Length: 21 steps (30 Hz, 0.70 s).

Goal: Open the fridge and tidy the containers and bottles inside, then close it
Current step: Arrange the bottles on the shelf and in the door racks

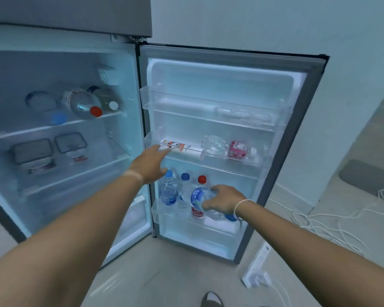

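- Two bare hands reach into an open fridge (60, 69) whose door (226, 138) is swung wide to the right.
- The left hand (151, 162) stretches toward the middle door shelf (186, 155), its fingers (164, 151) straight and relaxed, their tips at the shelf's front edge near a flat carton (173, 145) lying there; whether they touch it cannot be told.
- The right hand (223, 199) is down at the bottom door shelf (177, 220), its fingers curled round a clear bottle with a blue label (200, 198) that lies tilted across the shelf, its blue cap low by the wrist.
- Three bottles stand upright in that shelf just left of the held one: a light-blue-capped bottle (169, 191), a dark-blue-capped bottle (185, 185) and a red-capped bottle (201, 180), side by side.
- On the middle door shelf a crumpled clear bottle with a pink label (228, 148) lies on its side, to the right of the carton.
- The top door shelf (208, 107) holds something clear that is hard to make out.
- Inside the cabinet, the upper shelf carries a red-capped bottle lying down (82, 105), a white-capped bottle (108, 99) beside it, and a blurred blue-capped bottle (42, 105) farther left.
- Below that sit two lidded containers (33, 150), side by side.
- A white power strip (256, 268) and white cables (319, 222) lie on the floor to the right.
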### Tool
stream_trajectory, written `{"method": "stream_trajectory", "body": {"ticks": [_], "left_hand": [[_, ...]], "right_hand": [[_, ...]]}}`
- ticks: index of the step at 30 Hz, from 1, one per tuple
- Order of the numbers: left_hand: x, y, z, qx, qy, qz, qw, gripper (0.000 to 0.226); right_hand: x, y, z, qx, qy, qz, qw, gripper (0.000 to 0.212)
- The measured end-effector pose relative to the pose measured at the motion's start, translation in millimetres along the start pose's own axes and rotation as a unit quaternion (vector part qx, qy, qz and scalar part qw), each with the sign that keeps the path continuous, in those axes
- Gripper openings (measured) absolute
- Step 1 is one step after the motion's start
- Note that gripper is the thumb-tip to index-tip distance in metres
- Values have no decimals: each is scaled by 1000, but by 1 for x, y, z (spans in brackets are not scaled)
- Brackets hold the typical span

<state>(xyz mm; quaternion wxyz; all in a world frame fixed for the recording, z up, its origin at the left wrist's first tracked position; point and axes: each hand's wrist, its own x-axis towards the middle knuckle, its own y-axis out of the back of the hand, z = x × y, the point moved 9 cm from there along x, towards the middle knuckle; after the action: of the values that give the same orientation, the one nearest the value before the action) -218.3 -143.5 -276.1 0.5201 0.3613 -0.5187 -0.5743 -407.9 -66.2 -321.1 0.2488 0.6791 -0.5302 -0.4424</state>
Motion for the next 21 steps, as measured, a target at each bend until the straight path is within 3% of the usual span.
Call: {"method": "stream_trajectory", "body": {"ticks": [7, 11, 15, 21], "left_hand": [[9, 11, 37, 17, -58, 111, 992, 54], [22, 7, 39, 20, -96, 126, 987, 46], [30, 10, 35, -16, -95, 173, 980, 36], [44, 5, 24, -48, -103, 184, 976, 32]], "right_hand": [[17, 8, 57, -74, -79, -12, 994, 60], [42, 4, 73, -82, -95, -12, 992, 59], [71, 1, 83, -61, -107, 9, 992, 54], [117, -21, 86, -73, -112, 12, 991, 43]]}}
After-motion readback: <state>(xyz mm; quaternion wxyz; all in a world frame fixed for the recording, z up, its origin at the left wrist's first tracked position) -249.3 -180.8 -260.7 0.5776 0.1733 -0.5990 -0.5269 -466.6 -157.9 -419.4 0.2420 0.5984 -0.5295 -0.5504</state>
